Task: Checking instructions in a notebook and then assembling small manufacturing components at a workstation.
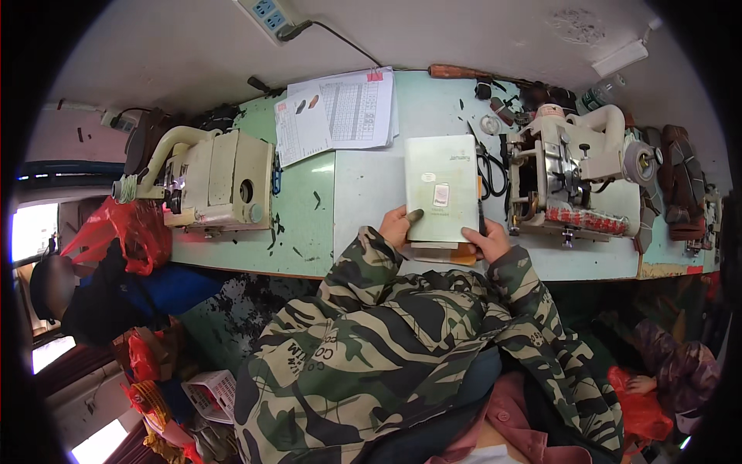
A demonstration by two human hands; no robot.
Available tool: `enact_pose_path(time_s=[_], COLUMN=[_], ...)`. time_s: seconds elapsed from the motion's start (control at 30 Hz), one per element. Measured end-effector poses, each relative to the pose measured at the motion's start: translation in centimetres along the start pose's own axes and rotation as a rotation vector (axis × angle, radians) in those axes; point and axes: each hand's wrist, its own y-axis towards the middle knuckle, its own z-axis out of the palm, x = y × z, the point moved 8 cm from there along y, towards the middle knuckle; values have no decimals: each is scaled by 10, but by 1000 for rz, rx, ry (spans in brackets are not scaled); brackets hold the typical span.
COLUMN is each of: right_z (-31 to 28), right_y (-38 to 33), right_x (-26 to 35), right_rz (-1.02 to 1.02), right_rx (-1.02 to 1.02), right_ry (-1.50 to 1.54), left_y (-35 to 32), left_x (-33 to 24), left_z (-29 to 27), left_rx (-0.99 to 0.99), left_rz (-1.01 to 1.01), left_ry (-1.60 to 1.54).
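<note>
Lying flat on the green table (309,224) between two machines, the pale book (441,185) looks light, stiff-covered and slightly slick, best gripped at its near corners, where the left hand (398,226) and right hand (487,241) already pinch it.

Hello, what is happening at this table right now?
A person in a camouflage jacket sits at a green worktable and holds a pale green book flat on it with both hands. The left hand grips the lower left corner, thumb on the cover; the right hand holds the lower right corner. The book is closed and lies on some other papers. A cream machine stands to the left, a second machine to the right, and printed sheets lie behind the book.
</note>
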Motion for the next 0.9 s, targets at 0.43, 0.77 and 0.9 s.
enact_pose_path(time_s=[0.43, 0.77, 0.9], right_z=[4, 0, -42], right_y=[63, 74, 98], right_x=[26, 47, 61], right_rz=[-63, -23, -215], right_rx=[-121, -201, -352], right_ry=[-84, 200, -106], left_y=[65, 56, 67], left_x=[-124, -109, -164], left_z=[-73, 7, -18], left_rx=[-142, 44, -239], left_rz=[259, 197, 479], left_ry=[295, 526, 992])
